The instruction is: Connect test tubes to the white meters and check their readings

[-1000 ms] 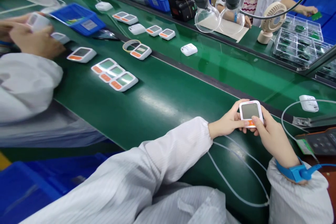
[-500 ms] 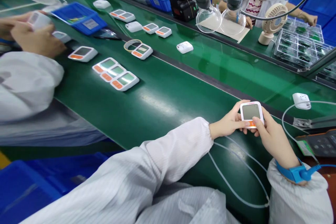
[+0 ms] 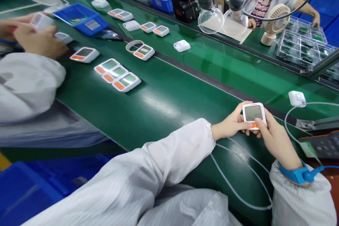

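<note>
Both hands hold as they did a second ago: the left hand (image 3: 230, 125) pinches the near-left edge of a small white meter (image 3: 253, 113), and the right hand (image 3: 275, 140) cups it from behind with the thumb (image 3: 258, 123) laid on its orange key. The meter sits between the two hands, screen up, raised a little off the belt (image 3: 169, 106); it has not shifted or turned. Its grey screen may carry faint marks, too small to read.

What moved is beyond the hands. A white unit (image 3: 296, 98) just past the right hand has slid leftward along the far lane, closer to the meter, and a second white unit (image 3: 181, 45), well ahead and to the left, has drifted the same way. Three meters in a row (image 3: 117, 75), far off the left hand on the near lane, lie where they lay. So I judge the far lane to be running and the near one at rest, while the hands dwell on the key.

A blue strap (image 3: 296, 173) rings the right wrist, and a clear cord (image 3: 238, 187) loops under both forearms. Far left, a co-worker's hand (image 3: 39, 40) grips another unit, blurred
</note>
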Available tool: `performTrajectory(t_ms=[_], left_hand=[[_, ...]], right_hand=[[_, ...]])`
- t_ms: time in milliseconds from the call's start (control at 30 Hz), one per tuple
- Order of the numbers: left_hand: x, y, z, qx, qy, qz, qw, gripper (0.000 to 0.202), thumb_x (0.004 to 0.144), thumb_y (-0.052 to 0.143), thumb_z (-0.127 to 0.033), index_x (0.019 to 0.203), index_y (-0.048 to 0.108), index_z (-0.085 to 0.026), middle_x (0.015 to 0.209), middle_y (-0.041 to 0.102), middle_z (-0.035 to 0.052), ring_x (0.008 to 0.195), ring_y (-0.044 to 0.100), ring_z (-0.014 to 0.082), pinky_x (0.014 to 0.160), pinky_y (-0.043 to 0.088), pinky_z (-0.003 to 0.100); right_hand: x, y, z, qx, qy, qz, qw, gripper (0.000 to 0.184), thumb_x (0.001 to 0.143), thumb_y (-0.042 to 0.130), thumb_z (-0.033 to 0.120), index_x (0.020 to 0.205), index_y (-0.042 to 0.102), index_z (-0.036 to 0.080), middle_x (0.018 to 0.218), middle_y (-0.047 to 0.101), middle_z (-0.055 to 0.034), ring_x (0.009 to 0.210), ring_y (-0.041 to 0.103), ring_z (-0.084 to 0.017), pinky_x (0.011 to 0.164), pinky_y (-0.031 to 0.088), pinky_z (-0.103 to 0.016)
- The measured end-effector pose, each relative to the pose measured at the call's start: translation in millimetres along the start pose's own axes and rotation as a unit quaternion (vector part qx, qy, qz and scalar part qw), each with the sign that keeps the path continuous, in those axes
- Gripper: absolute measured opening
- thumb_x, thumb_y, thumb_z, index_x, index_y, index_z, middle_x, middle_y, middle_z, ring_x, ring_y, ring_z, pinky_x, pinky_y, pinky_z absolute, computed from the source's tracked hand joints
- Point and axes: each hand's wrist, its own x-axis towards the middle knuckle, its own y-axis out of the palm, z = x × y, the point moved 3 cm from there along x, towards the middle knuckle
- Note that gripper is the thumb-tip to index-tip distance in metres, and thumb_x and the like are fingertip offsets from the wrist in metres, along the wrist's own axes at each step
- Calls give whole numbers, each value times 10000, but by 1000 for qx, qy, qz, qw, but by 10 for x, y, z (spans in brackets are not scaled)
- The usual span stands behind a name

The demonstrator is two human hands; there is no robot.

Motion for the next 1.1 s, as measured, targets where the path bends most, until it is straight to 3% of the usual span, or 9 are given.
performTrajectory(t_ms=[267, 400, 500, 600, 667, 767, 933, 1033, 1100], left_hand=[[-25, 7, -27, 19, 1, 5, 1000, 800, 775, 768, -331, 1410, 286, -267, 991, 626, 38, 762, 658, 151, 628, 508, 256], [-16, -9, -11, 37, 0, 8, 999, 806, 786, 759, -336, 1429, 275, -285, 996, 623, 38, 723, 646, 132, 623, 509, 256], [-13, -25, 42, 83, -17, 17, 996, 905, 823, 720, -361, 1517, 144, -289, 862, 651, 20, 660, 646, 133, 606, 483, 252], [-17, -42, 101, 127, -30, -2, 991, 936, 833, 701, -375, 1544, 98, -289, 896, 688, 54, 687, 659, 146, 631, 484, 268], [-16, -42, 128, 148, -30, -13, 988, 866, 821, 705, -373, 1522, 206, -273, 939, 692, 69, 686, 648, 137, 650, 493, 281], [4, -28, 127, 172, -34, -19, 984, 635, 807, 702, -382, 1368, 463, -200, 882, 684, 58, 666, 629, 123, 644, 486, 272], [19, -92, -77, 173, -81, -80, 978, 360, 801, 676, -394, 1059, 644, -145, 849, 708, 74, 684, 643, 127, 626, 450, 246], [-85, -232, -324, 194, -60, -127, 971, 343, 792, 676, -396, 1039, 669, -159, 901, 722, 81, 779, 665, 149, 700, 472, 262], [-217, -414, -492, 220, -28, -175, 959, 362, 788, 676, -422, 1044, 675, -167, 940, 725, 87, 858, 672, 173, 766, 483, 285]], right_hand=[[-1, 4, -14, -16, -19, 13, 1000, 520, 981, 412, 444, 1463, 415, 249, 723, 684, 7, 645, 666, -220, 629, 489, -308], [2, -30, -30, -61, -29, -28, 997, 509, 954, 461, 478, 1401, 492, 237, 833, 706, -29, 650, 655, -229, 581, 449, -296], [1, -104, -65, -97, -44, -53, 993, 453, 948, 487, 467, 1339, 541, 244, 856, 708, -33, 598, 627, -220, 548, 415, -286], [-3, -208, -134, -201, -21, -124, 972, 411, 969, 480, 418, 1315, 551, 208, 840, 704, -68, 590, 622, -242, 554, 392, -300], [-2, -239, -193, -288, 14, -145, 946, 401, 981, 479, 380, 1313, 547, 165, 778, 689, -92, 589, 623, -266, 544, 366, -308], [13, -215, -278, -365, 53, -112, 923, 371, 991, 482, 326, 1303, 544, 136, 747, 678, -102, 607, 635, -276, 536, 358, -311], [29, -200, -248, -391, 28, -171, 904, 368, 957, 548, 294, 1271, 561, 103, 1068, 661, -181, 916, 636, -339, 707, 473, -377], [9, -84, -106, -342, -31, -172, 923, 328, 948, 573, 288, 1216, 590, 101, 1161, 621, -190, 1054, 586, -350, 840, 483, -415], [-19, 135, 19, -262, -85, -64, 959, 253, 959, 566, 270, 1173, 610, 142, 1082, 656, -131, 1000, 621, -282, 859, 495, -372]])
